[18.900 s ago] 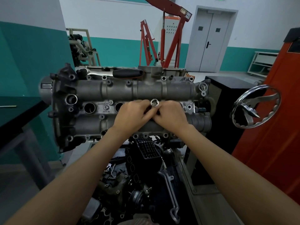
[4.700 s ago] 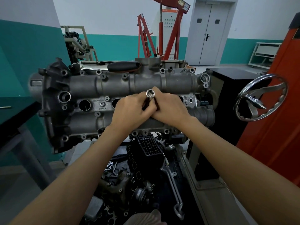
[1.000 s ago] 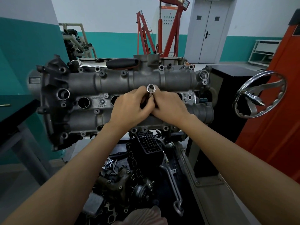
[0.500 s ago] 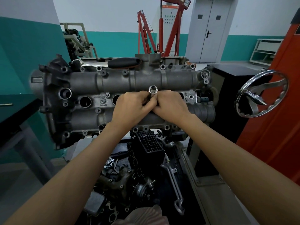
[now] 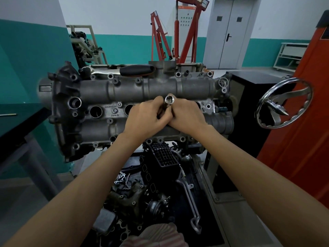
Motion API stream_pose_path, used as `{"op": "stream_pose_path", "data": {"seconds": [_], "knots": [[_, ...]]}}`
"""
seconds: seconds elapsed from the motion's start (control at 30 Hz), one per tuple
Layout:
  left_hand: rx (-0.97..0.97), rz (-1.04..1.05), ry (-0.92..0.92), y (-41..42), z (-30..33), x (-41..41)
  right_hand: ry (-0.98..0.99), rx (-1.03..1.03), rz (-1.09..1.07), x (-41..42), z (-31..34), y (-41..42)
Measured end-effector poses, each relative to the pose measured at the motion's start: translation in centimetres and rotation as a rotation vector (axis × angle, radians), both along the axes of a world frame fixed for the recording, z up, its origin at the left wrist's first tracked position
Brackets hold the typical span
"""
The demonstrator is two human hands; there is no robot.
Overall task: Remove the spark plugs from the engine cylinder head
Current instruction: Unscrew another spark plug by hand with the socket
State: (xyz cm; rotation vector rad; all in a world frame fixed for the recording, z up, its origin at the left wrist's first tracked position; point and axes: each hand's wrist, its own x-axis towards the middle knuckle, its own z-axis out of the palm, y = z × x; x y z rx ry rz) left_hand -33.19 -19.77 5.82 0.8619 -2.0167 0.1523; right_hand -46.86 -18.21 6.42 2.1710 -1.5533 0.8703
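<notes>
Lying nearest the camera, below the stand, a heap of loose engine parts (image 5: 142, 191) and a bent metal rod (image 5: 188, 198) crowd the lower tray. Above them the person's left hand (image 5: 146, 118) and right hand (image 5: 187, 116) meet at the middle of the engine cylinder head (image 5: 99, 132), the fingers of both curled and clamped around a long socket tool (image 5: 169, 100) that stands in one of the plug wells; its open end faces the camera. No spark plug is in view, so any left sit hidden inside the wells; two wells (image 5: 96, 111) to the left gape open. Judging from this grip, the socket could tilt in the well and slip off the plug, or a plug lifted out could drop into the parts below. Farther back lies a black-handled tool (image 5: 137, 69), then a red engine hoist (image 5: 178, 32)
</notes>
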Motion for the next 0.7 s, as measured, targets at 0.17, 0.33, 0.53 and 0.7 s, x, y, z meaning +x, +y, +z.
{"op": "stream_pose_path", "data": {"seconds": [0.17, 0.33, 0.53, 0.7], "knots": [[-0.011, -0.016, -0.002, 0.13, 0.01, 0.09, -0.008, 0.031, -0.022, 0.02, -0.15, -0.18], [-0.007, -0.011, 0.010, 0.12, 0.04, 0.08, 0.007, 0.027, -0.040, -0.20, 0.04, -0.08], [0.026, 0.002, 0.042, -0.05, 0.35, 0.04, -0.032, -0.004, -0.003, -0.16, 0.14, -0.06], [0.033, -0.005, 0.020, 0.11, 0.44, 0.02, -0.037, -0.011, -0.002, -0.09, 0.05, -0.03]]}}
